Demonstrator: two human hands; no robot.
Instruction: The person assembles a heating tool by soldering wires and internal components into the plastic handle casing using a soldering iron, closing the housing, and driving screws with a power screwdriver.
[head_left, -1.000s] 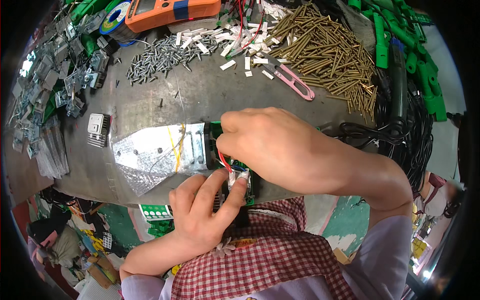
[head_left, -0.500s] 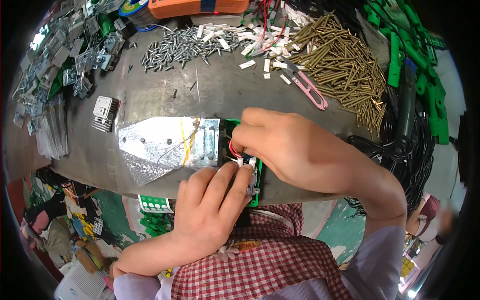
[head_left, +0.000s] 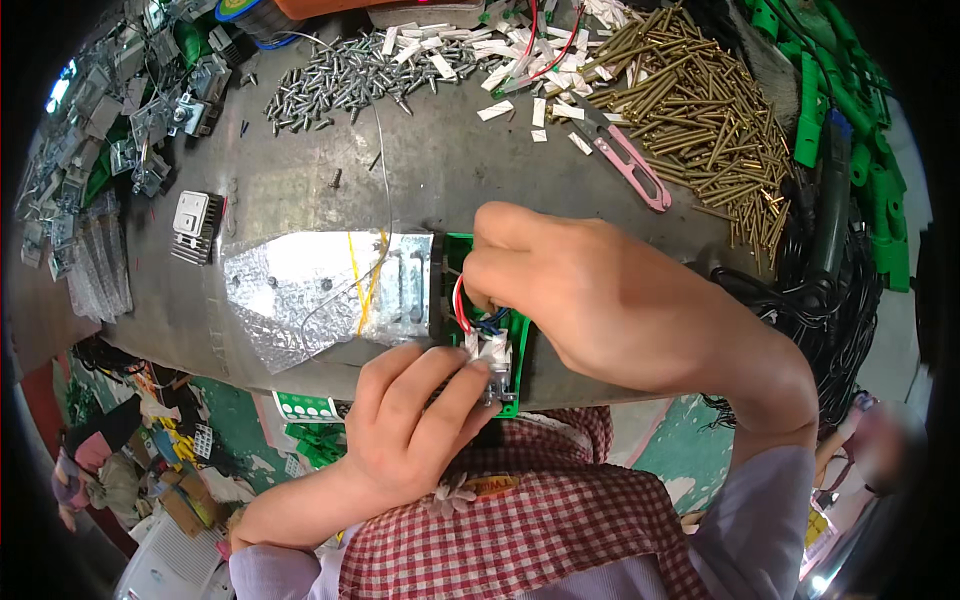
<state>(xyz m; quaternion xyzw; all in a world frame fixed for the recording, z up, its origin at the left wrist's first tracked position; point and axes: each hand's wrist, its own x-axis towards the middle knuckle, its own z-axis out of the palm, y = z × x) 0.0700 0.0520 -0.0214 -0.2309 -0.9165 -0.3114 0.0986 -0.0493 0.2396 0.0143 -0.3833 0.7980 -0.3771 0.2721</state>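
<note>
A green plastic case lies at the table's near edge, beside a metal plate in clear wrap with yellow bands. Inside it are red wires, blue wires and white taped pieces. My left hand is closed at the case's near end, its fingertips pressing on the white pieces and a small metal part. From the right, my right hand reaches over the far part of the case. Its thumb and fingers pinch at the wires; the fingertips are partly hidden.
Silver screws, white strips and long brass screws lie in heaps at the far side. Pink-handled snips rest by the brass screws. A finned metal part sits left; metal parts pile behind it. Black cables hang right.
My left fingers have drawn back slightly toward me, leaving more of the white pieces and the blue wires in sight. My right hand stays over the case. The whole view has shifted a little.
</note>
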